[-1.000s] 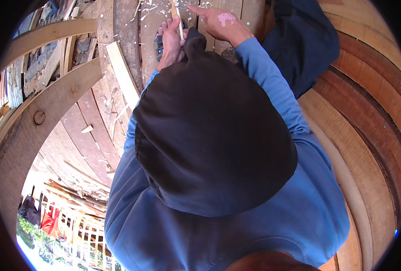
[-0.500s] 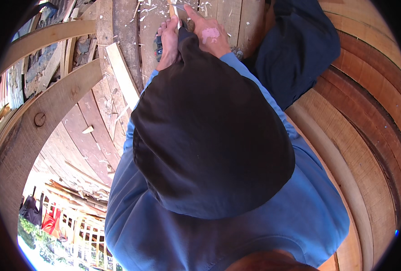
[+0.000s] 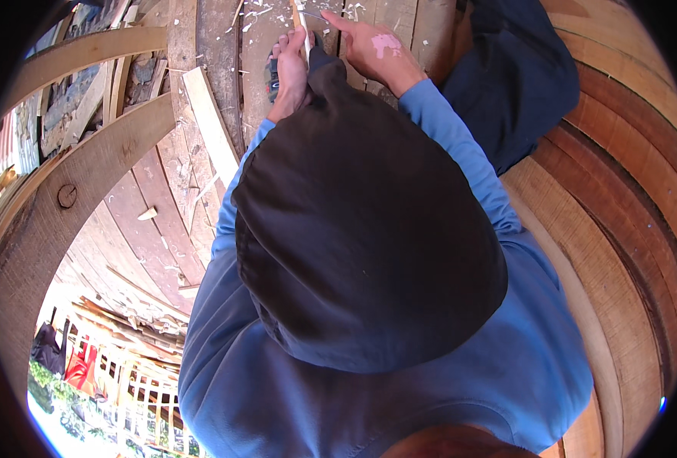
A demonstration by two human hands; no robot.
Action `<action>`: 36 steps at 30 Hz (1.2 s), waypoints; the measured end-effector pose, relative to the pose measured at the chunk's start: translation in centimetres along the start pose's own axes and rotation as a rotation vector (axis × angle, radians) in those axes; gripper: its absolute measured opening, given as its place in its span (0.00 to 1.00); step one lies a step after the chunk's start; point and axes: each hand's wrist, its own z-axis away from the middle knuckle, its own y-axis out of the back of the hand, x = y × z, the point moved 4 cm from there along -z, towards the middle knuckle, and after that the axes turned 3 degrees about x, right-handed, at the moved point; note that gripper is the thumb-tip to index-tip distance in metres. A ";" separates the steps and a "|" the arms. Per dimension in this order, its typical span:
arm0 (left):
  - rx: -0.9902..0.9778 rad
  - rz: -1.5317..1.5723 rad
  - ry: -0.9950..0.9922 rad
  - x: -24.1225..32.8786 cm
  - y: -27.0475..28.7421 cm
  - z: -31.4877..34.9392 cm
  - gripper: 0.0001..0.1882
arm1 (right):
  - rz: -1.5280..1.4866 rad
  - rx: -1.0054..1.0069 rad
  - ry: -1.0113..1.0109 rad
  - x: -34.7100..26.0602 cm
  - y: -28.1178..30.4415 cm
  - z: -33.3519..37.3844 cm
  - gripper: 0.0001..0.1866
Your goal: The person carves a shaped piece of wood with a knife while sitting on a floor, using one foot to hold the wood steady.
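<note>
Near the top edge, my left hand [image 3: 291, 76] is closed around a thin, pale wooden stick [image 3: 297, 17]. To its right my right hand [image 3: 380, 52], with a pink patch on its back, is closed on a knife whose handle the fingers hide. Its thin blade [image 3: 312, 14] extends left toward the upper part of the stick; whether it touches the wood is too small to tell. Dark cloth [image 3: 369, 229] fills the middle of the view between my blue sleeves and comes close to both hands. Below the left hand a sandaled foot [image 3: 271, 80] shows in part.
Pale shavings [image 3: 258, 11] are scattered on the plank floor [image 3: 220, 46] around the hands. A loose pale board [image 3: 209, 122] lies to the left, beyond it curved timbers [image 3: 87, 179]. Stacked curved planks [image 3: 606, 175] rise along the right. A small wood offcut [image 3: 148, 214] lies lower left.
My right hand has moved right, away from the stick, drawing the blade with it. My left hand still grips the stick, and the whole view has shifted slightly.
</note>
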 end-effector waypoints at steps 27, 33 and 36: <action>0.048 -0.213 -0.147 -0.5 0.2 -0.7 0.14 | 0.056 0.034 0.051 0.3 1.5 -0.2 0.28; -0.018 -0.221 -0.049 0.7 -0.1 0.0 0.13 | 0.032 -0.115 0.235 2.9 2.0 -3.0 0.24; -0.008 -0.312 -0.112 1.1 -0.5 0.2 0.14 | -0.099 -0.013 0.240 3.8 -0.2 -3.0 0.26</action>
